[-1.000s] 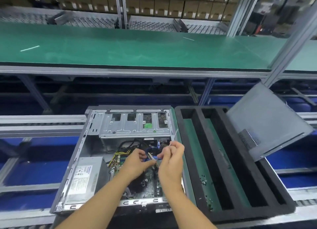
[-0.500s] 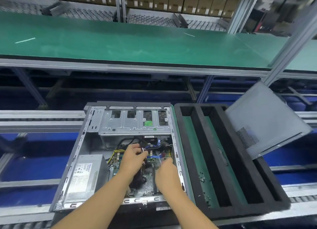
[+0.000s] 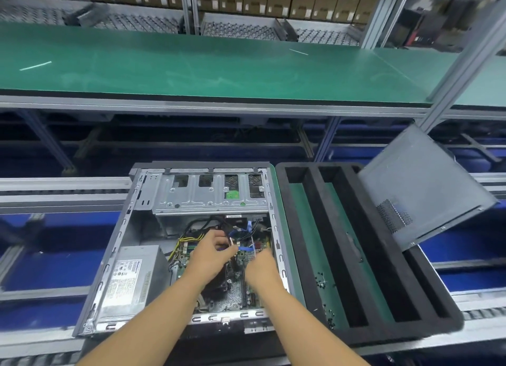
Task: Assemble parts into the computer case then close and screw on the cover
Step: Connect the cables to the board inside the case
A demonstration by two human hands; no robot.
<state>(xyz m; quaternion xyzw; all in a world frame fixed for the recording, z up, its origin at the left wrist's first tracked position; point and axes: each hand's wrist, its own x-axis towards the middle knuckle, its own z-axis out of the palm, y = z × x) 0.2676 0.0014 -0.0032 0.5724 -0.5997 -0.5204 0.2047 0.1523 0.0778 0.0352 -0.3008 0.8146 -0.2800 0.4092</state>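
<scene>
From the head camera, the computer case [image 3: 128, 228] lies open on its side on the conveyor line, touching the left edge of the black foam tray [image 3: 309, 228]. Both hands are inside the case, towards its right wall and just in front of the drive cage [image 3: 210, 193].

The left hand [image 3: 210, 252] has its thumb and fingers curled together, and they seem to pinch the end of a blue cable [image 3: 247, 226] that runs away towards the far right corner.

The right hand [image 3: 261, 268] is blurred. A thin pale strip [image 3: 253, 246] stands on edge at its fingertips, but I cannot tell whether the fingers clamp it or only touch it.

The strip's long axis runs near to far, in line with the dark slots [image 3: 243, 291] on the motherboard [image 3: 232, 294]. These slots lie just below and on the near side of the right hand, which is the closer hand to them, so any seating looks like a short downward push.

The cover [image 3: 419, 185] is off and leans tilted on the tray's far right corner.
</scene>
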